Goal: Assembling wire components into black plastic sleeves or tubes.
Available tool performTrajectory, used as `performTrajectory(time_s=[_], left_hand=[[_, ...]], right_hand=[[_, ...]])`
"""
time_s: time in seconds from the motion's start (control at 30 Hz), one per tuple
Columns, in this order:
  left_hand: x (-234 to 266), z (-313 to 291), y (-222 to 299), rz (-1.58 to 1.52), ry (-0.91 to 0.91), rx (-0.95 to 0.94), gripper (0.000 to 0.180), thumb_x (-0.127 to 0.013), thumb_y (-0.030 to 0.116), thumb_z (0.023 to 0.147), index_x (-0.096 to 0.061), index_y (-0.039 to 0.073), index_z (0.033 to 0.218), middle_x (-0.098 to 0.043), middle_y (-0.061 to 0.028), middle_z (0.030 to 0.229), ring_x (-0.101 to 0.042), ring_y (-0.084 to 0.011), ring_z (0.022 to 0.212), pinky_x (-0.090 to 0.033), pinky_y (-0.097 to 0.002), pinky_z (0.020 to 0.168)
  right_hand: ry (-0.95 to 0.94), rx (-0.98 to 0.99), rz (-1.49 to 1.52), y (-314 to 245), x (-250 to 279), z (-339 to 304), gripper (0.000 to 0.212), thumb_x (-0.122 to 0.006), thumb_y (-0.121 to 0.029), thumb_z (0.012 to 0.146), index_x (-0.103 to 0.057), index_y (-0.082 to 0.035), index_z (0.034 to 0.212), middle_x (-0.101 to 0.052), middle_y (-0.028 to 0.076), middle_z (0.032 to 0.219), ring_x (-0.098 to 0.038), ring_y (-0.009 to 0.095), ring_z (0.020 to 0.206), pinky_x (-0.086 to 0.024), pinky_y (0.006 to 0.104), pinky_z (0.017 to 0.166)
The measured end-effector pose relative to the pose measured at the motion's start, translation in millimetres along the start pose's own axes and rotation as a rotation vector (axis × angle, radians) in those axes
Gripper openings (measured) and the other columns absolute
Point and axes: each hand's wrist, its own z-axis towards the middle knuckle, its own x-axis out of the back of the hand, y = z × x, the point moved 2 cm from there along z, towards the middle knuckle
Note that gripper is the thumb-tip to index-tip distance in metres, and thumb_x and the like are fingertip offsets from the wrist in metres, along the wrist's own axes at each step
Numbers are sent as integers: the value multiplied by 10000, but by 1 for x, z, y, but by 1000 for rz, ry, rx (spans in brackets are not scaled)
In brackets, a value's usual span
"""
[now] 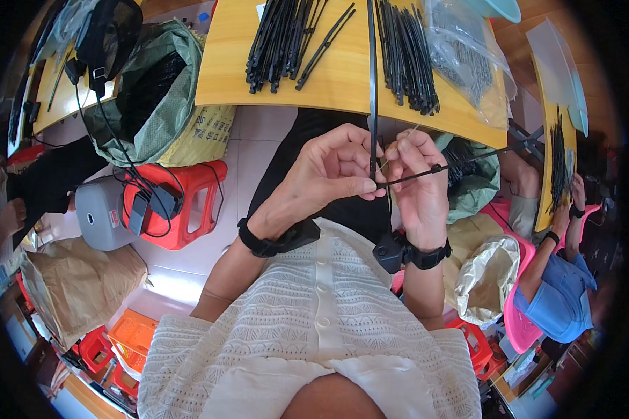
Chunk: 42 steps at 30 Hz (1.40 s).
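Before my chest, my left hand [318, 174] is closed, thumb and fingers pinching a thin black jointed strip [372, 77] near a corner. From that corner one arm runs up over the table's edge, and another, with a small black knob [436, 168], slants off to the right. My right hand [422, 188] is closed too, its thumb and forefinger pinched at a fine pale wire [415, 130]. The slanting arm crosses that hand's fingers. Whether the two arms are one piece or two, I cannot tell. Both wrists wear black straps with small devices.
The yellow table [223, 70] bears bundles of black strips [276, 49] and a clear bag [471, 63] of thin metal pieces. A red stool [201, 209], a grey case [103, 213] and an open green sack [147, 105] stand left. A co-worker [555, 290] sits right.
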Motion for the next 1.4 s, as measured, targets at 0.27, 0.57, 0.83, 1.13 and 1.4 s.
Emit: performTrajectory(time_s=[0.27,0.57,0.83,1.13,1.4], left_hand=[[4,0,-3,38,21,-13,142,-614,21,798,-511,21,896,-588,-53,812,-590,-113,743,-481,-220,641],[2,-4,3,111,40,63,134,-631,99,804,-547,26,879,-577,-18,793,-578,-87,720,-448,-199,618],[6,-3,-2,171,99,69,159,-631,142,812,-552,28,889,-572,-11,791,-581,-90,723,-443,-193,613],[-2,-3,-15,290,146,-63,55,-560,-19,816,-505,-23,824,-552,-35,775,-579,-86,711,-485,-224,643],[-3,-4,-20,367,155,8,101,-568,57,844,-487,3,817,-533,-20,830,-585,-96,729,-470,-210,637]], right_hand=[[41,270,-155,-8,-14,-13,155,-629,-39,798,-558,-1,930,-623,68,769,-564,77,598,-416,167,455],[14,298,-244,1,-9,-10,154,-525,-108,882,-563,24,950,-606,97,787,-530,65,559,-375,165,426],[71,316,-109,-12,-10,-8,208,-474,-171,916,-544,21,958,-602,111,819,-534,80,551,-367,166,414],[100,269,-141,-6,-8,3,145,-555,-105,867,-604,20,919,-611,71,807,-529,56,596,-389,168,464],[105,403,-284,-6,-14,-1,273,-515,-80,880,-482,14,1134,-531,24,750,-491,49,562,-384,166,465]])
